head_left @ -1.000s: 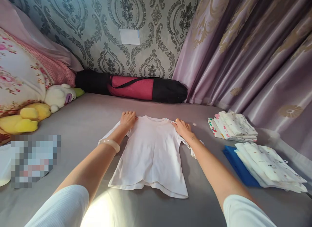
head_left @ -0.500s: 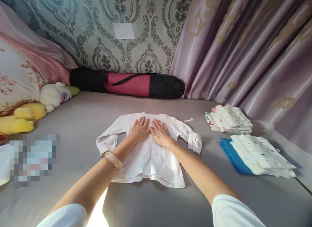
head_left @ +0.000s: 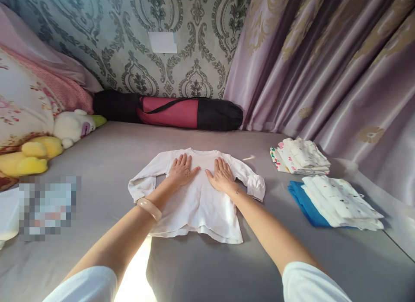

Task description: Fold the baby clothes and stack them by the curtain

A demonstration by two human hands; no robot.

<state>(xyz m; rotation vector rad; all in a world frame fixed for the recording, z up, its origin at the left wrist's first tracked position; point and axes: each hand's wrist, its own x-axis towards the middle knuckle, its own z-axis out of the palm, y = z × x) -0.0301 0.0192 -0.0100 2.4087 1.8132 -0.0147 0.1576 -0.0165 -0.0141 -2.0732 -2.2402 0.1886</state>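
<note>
A small white long-sleeved shirt (head_left: 197, 207) lies spread on the grey sheet (head_left: 207, 271), its neckline toward the wall and its hem toward me. Both its sleeves bend down at the sides, and the right cuff is bunched. My left hand (head_left: 183, 170) rests flat on the upper left chest of the shirt, fingers stretched and thumb pointing inward. On the upper right chest my right hand (head_left: 222, 175) lies flat too, its thumb out toward the left. Bare fabric shows between the hands.
Folded patterned clothes (head_left: 301, 157) and a white-and-blue folded pile (head_left: 343, 202) sit at the right. A black-and-red long bag (head_left: 168, 111) lies along the wall. Plush toys (head_left: 35, 155) and a blurred packet (head_left: 53, 207) are at the left. A small white strip (head_left: 249, 157) lies beyond the right sleeve.
My hands have slid apart across the chest of the shirt, the left one leftward and the right one rightward. The view has shifted slightly.
</note>
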